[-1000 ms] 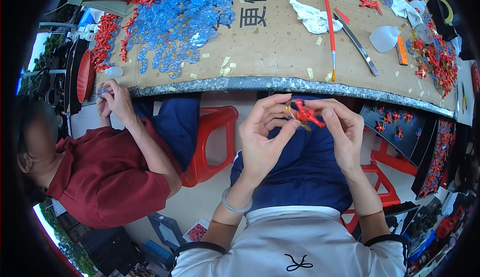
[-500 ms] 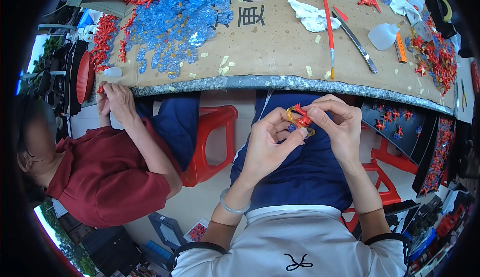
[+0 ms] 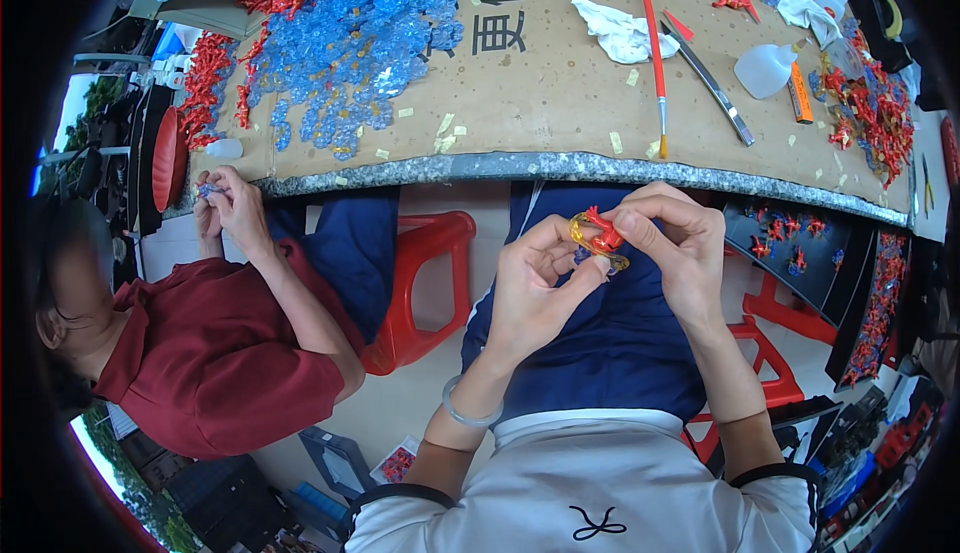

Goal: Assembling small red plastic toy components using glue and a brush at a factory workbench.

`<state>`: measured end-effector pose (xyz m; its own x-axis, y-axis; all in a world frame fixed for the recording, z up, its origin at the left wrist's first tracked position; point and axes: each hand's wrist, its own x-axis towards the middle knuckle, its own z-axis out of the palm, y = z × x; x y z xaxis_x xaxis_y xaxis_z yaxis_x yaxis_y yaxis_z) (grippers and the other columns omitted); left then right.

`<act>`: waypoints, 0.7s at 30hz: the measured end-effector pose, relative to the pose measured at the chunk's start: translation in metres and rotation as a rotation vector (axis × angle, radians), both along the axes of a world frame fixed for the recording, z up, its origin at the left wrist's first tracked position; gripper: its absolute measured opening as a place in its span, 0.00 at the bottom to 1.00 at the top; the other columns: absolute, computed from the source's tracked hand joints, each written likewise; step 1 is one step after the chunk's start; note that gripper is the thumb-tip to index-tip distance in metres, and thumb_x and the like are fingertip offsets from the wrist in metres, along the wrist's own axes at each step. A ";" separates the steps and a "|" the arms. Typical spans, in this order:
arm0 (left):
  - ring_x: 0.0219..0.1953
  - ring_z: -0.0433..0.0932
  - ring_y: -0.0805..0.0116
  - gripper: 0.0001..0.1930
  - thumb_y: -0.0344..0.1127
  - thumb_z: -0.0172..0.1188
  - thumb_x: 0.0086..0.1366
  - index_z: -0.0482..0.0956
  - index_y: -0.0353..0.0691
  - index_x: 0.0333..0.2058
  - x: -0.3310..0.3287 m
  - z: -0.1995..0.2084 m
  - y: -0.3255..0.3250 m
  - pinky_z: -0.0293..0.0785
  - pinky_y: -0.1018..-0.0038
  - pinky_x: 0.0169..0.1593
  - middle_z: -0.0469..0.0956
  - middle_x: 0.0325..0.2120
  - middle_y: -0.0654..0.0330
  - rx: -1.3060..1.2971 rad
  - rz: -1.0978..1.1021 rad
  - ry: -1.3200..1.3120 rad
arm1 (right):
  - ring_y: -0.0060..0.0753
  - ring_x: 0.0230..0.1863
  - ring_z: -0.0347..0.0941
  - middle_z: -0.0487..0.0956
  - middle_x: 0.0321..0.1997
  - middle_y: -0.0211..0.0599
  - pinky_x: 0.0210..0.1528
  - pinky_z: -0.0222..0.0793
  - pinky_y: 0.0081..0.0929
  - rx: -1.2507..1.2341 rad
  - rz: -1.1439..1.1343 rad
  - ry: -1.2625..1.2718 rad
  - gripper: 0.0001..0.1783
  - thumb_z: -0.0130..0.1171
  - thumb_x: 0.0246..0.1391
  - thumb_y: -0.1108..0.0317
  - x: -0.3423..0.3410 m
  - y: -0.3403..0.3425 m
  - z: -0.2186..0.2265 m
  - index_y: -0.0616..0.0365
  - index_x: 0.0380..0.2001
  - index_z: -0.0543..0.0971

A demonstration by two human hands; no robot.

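A small red plastic figurine [image 3: 606,237], with a curved clear-yellow band [image 3: 577,227] beside it and a bit of blue underneath, sits between my hands above my lap. My left hand [image 3: 540,288] pinches its lower part between thumb and fingers. From the other side, my right hand [image 3: 672,243] closes thumb and forefinger at the red upper part. Fingertips cover some of the figurine, so how the band joins it is hard to make out.
The table edge [image 3: 480,166] runs just beyond my hands. On the cardboard cover lie heaped blue pieces [image 3: 350,48], red figurines [image 3: 205,83], a red paintbrush [image 3: 655,48], metal tweezers [image 3: 710,83] and a squeeze bottle [image 3: 765,71]. At left a co-worker's hands [image 3: 235,208] hold a small bluish piece.
The figurine and yellow band have turned slightly in my fingers, while my grip stays much the same. A bluish piece now shows in the co-worker's raised fingers, where red showed before.
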<state>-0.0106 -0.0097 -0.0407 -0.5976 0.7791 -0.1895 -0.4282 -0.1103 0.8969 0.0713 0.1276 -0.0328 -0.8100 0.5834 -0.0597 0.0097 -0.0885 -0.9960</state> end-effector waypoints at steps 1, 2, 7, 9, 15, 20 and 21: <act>0.39 0.75 0.77 0.09 0.19 0.56 0.58 0.73 0.29 0.39 0.000 -0.001 0.000 0.73 0.80 0.45 0.77 0.36 0.58 0.007 0.004 0.010 | 0.22 0.31 0.73 0.79 0.28 0.36 0.35 0.67 0.19 0.040 -0.001 -0.001 0.05 0.63 0.48 0.73 0.000 0.000 0.003 0.63 0.29 0.83; 0.40 0.75 0.77 0.09 0.19 0.56 0.58 0.73 0.29 0.39 0.000 -0.001 0.000 0.73 0.80 0.45 0.77 0.36 0.58 0.013 0.008 0.020 | 0.22 0.31 0.73 0.79 0.28 0.36 0.35 0.67 0.19 0.081 -0.003 -0.003 0.05 0.63 0.48 0.73 0.000 0.000 0.005 0.63 0.29 0.83; 0.39 0.75 0.76 0.09 0.20 0.56 0.59 0.72 0.29 0.40 0.003 0.001 0.002 0.72 0.79 0.45 0.76 0.36 0.58 -0.025 0.066 0.082 | 0.22 0.30 0.72 0.79 0.28 0.36 0.34 0.67 0.20 0.215 0.018 0.017 0.06 0.64 0.47 0.72 -0.002 0.001 0.008 0.63 0.29 0.83; 0.38 0.75 0.77 0.09 0.20 0.55 0.60 0.72 0.29 0.40 0.004 0.001 0.001 0.72 0.80 0.45 0.76 0.35 0.59 -0.039 0.087 0.126 | 0.23 0.29 0.72 0.79 0.29 0.36 0.34 0.67 0.20 0.210 0.040 0.008 0.07 0.64 0.47 0.72 -0.002 0.001 0.008 0.62 0.31 0.82; 0.28 0.73 0.79 0.07 0.22 0.58 0.50 0.74 0.29 0.30 -0.004 0.002 -0.008 0.70 0.80 0.34 0.77 0.26 0.59 -0.177 0.080 0.329 | 0.27 0.28 0.72 0.77 0.36 0.40 0.34 0.69 0.21 0.494 0.069 0.080 0.16 0.62 0.46 0.75 -0.008 0.000 0.020 0.63 0.41 0.79; 0.20 0.68 0.76 0.07 0.25 0.58 0.45 0.74 0.31 0.25 -0.021 0.004 -0.011 0.65 0.79 0.26 0.75 0.20 0.59 -0.267 -0.115 0.431 | 0.28 0.30 0.74 0.77 0.36 0.41 0.34 0.70 0.23 0.459 0.315 -0.009 0.17 0.60 0.46 0.78 0.002 0.006 0.016 0.64 0.43 0.78; 0.21 0.68 0.76 0.06 0.25 0.58 0.46 0.74 0.31 0.25 -0.022 0.008 -0.012 0.65 0.79 0.26 0.75 0.20 0.60 -0.293 -0.172 0.420 | 0.27 0.30 0.74 0.77 0.35 0.41 0.34 0.70 0.22 0.419 0.323 -0.014 0.16 0.60 0.46 0.78 0.002 0.006 0.015 0.64 0.43 0.78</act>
<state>-0.0327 -0.0215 -0.0325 -0.5374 0.8225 -0.1860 -0.0157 0.2107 0.9774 0.0736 0.1337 -0.0179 -0.9532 0.2806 0.1126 -0.0154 0.3268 -0.9450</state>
